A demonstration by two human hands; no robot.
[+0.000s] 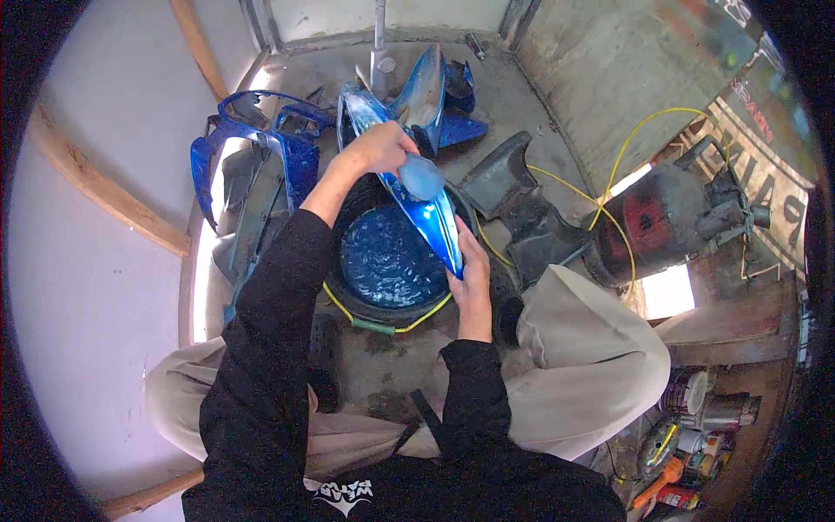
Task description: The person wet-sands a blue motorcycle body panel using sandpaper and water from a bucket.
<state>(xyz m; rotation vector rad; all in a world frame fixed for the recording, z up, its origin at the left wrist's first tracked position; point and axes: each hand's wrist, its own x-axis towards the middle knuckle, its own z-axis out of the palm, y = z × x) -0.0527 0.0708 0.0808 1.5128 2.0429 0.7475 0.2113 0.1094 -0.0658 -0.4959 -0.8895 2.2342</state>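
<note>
A long glossy blue body panel [426,209] lies slanted over a black round basin [348,300] filled with blue-tinted water [378,261]. My left hand [378,148] reaches forward and presses a pale blue-grey pad [422,177] against the panel's upper face. My right hand [472,277] grips the panel's near lower end at the basin's right rim. Both sleeves are black. My knees in beige trousers flank the basin.
Several other blue panels [261,143] lean at the left and back. A dark grey panel [513,196] lies right of the basin. A yellow hose [609,174] runs to a dark red-and-black machine [665,217]. Cans and tools [696,418] crowd the lower right.
</note>
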